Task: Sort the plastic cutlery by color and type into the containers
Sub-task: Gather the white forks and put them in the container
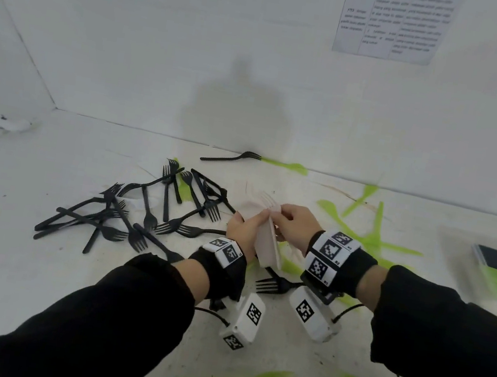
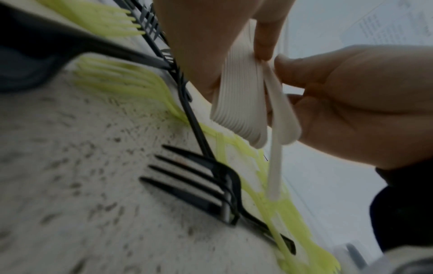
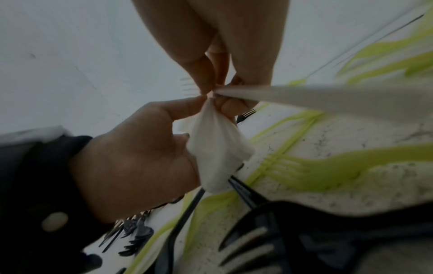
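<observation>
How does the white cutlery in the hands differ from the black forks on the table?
The white cutlery is pale, bunched in one stack and held above the table by the left hand and right hand; the black forks are dark, scattered loosely, overlapping on the table, with no hand on them. Both are plastic and not yet in a container.

Plastic cutlery on a speckled, rough-looking counter

The stack of white forks [image 2: 236,103] gripped in the left hand [image 1: 246,228] is smooth matt plastic, its thin edges layered; left of that stack the black forks [image 1: 127,215] are plastic with a slight sheen, and right of it the green cutlery [image 1: 372,236] looks translucent. The counter [image 1: 36,260] is off-white, matt and gritty with dark flecks. A printed paper sheet [image 1: 395,19] hangs on the smooth white wall [image 1: 165,46] above.
</observation>
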The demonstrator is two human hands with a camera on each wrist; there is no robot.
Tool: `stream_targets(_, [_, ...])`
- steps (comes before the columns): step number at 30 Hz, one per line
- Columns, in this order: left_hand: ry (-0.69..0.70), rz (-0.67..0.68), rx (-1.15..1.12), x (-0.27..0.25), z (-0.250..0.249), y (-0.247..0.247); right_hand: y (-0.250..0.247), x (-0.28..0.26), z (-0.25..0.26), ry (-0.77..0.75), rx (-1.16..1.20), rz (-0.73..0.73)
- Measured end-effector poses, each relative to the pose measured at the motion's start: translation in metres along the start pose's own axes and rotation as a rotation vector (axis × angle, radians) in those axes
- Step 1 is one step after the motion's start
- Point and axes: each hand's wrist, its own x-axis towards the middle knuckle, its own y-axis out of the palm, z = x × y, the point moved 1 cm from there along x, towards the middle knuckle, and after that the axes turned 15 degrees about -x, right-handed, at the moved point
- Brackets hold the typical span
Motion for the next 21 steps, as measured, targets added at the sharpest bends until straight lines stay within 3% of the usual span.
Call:
stream_targets(4, [0.034, 0.047, 0.0, -0.014, 0.001, -0.005, -0.005, -0.004, -0.002, 0.11, 0.095, -0.167])
stream_targets(7, [0.035, 0.096, 0.066, -0.026, 0.001, -0.01, -0.001, -0.012, 0.009, 0.113, 0.233, -0.082])
stream_targets(12, [0.061, 0.129, 0.115, -0.037, -0.001, -0.022, 0.01, -0.024, 0.02, 0.016, -0.034, 0.006])
stream_targets(15, [0.067, 0.11, 0.088, -0.042, -0.002, -0.031, 0.013, -0.031, 0.022, -0.025, -0.009, 0.057])
stream_targets(21, [-0.051, 0.086, 0.042, -0.06, -0.003, -0.039, 0.02, -0.052, 0.016, -0.057, 0.027, -0.067])
